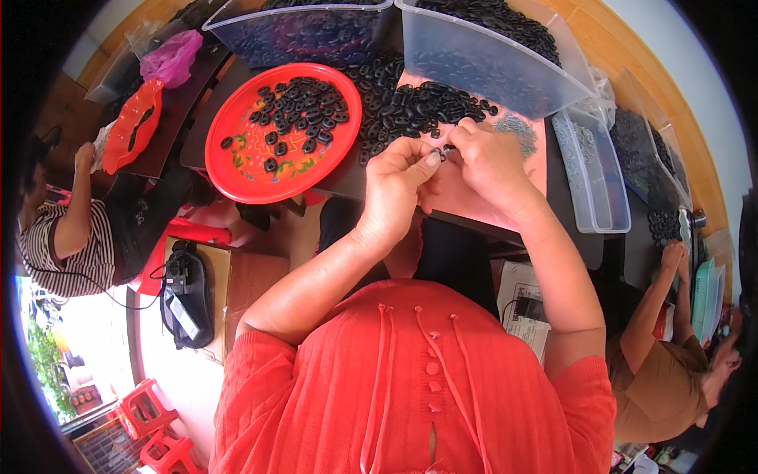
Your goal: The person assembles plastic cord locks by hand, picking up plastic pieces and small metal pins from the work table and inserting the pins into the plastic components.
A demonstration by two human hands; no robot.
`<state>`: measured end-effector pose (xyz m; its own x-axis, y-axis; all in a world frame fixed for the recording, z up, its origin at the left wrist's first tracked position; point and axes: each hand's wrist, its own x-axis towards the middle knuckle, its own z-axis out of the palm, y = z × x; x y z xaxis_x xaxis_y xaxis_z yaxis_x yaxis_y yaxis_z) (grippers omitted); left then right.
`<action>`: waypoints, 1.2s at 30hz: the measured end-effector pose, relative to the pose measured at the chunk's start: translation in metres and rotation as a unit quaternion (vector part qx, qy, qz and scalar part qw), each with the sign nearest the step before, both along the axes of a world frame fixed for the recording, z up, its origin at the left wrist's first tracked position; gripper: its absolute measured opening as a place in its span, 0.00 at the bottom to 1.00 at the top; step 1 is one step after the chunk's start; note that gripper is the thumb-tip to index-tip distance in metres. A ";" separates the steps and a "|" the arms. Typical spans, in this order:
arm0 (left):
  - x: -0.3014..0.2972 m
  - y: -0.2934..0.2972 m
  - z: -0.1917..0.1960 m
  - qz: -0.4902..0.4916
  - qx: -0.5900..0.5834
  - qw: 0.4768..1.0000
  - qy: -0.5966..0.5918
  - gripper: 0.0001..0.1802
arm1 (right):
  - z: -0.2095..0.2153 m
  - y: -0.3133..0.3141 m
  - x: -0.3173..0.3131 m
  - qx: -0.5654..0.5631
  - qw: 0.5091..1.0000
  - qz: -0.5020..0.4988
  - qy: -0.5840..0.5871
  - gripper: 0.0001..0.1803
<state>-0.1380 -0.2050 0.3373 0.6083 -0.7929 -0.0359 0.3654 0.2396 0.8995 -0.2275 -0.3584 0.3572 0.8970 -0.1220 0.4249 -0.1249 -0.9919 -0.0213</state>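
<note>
My left hand (397,183) pinches a small black plastic piece (439,155) between thumb and forefinger, over the near edge of a pink sheet (474,189). Close beside it, my right hand (488,162) is closed, its fingertips at a dark bit by the same piece; what exactly they grip is too small to make out. Just beyond my hands lies a heap of black oval pieces with holes (426,107). To its right is a pile of small grey metal parts (517,133). A round red tray (229,170) on the left holds many similar black pieces.
Large clear bins (489,67) of black pieces stand at the back. A clear narrow box (600,205) with grey parts is on the right. One person in stripes (75,237) works at left, another in brown (663,387) at right. A cardboard box (253,284) sits below left.
</note>
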 end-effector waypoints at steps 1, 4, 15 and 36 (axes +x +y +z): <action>-0.001 0.000 0.001 0.007 0.006 1.000 0.003 0.05 | 0.000 0.001 0.000 0.000 1.000 0.000 -0.001 0.12; 0.000 0.000 0.002 0.008 0.009 1.000 -0.004 0.05 | -0.001 0.003 0.000 -0.039 0.999 -0.022 0.011 0.10; 0.001 0.000 0.006 0.003 0.016 1.000 0.008 0.05 | 0.031 0.010 -0.032 0.557 0.826 -0.049 -0.064 0.08; 0.002 -0.014 0.024 -0.014 -0.070 0.978 0.197 0.08 | 0.009 0.075 -0.027 0.631 0.769 0.033 -0.096 0.04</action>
<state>-0.1361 -0.2191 0.3609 0.5469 -0.8232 -0.1527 0.6850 0.3351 0.6470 -0.2548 -0.2830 0.3664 0.8543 -0.5034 0.1294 0.0496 -0.1690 -0.9844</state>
